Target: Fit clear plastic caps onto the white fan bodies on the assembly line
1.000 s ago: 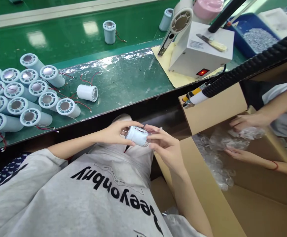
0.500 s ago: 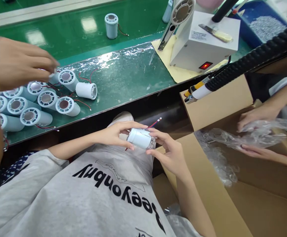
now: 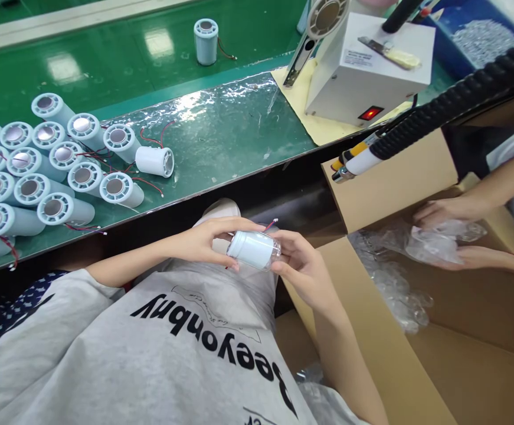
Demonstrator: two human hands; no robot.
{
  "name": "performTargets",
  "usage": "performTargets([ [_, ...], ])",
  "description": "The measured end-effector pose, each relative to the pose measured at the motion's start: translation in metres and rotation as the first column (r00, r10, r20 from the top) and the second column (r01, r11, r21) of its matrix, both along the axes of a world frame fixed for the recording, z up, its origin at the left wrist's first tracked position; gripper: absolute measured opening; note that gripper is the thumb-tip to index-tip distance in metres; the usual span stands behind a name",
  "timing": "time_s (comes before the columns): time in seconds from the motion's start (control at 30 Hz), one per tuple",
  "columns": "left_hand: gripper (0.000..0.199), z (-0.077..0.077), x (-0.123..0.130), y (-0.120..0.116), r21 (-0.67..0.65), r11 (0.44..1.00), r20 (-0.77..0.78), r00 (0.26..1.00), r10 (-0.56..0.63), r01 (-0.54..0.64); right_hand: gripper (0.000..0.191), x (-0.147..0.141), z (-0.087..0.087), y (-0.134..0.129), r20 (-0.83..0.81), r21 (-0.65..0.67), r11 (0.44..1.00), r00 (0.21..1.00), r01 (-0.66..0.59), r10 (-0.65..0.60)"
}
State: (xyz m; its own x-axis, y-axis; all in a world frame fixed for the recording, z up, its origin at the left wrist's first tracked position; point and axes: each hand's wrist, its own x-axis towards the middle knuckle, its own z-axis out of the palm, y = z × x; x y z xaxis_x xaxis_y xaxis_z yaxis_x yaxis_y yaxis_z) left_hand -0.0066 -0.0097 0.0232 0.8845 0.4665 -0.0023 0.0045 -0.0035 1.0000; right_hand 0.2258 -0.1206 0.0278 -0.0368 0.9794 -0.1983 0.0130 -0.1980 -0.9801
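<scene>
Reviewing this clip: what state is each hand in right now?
Left hand: closed around one end of a pale blue cylinder.
Right hand: closed, fingers on the cylinder's other end, over clear plastic.

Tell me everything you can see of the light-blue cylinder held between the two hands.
The light-blue cylinder looks like smooth plastic, with a raised band toward the left hand and clear plastic around the end by the right hand. Fingers of both hands hold it on its side, off the green workbench. A thin lead with a white tip sticks up beside it. Its end faces can't be made out.
</scene>
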Motion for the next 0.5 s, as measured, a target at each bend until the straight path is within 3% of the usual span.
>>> performTargets([
  [0.33, 0.068, -0.002, -0.003, 0.000, 0.056, 0.998, 0.018, 1.000, 0.003, -0.004, 0.046, -0.007, -0.006, 0.005, -0.180, -0.122, 0.992, 0.983, 0.005, -0.027],
  [0.5, 0.071, -0.007, -0.004, 0.001, 0.114, 0.993, 0.035, 0.999, -0.016, 0.012, 0.059, -0.011, -0.008, 0.007, -0.267, -0.244, 0.970, 0.962, -0.015, -0.052],
])
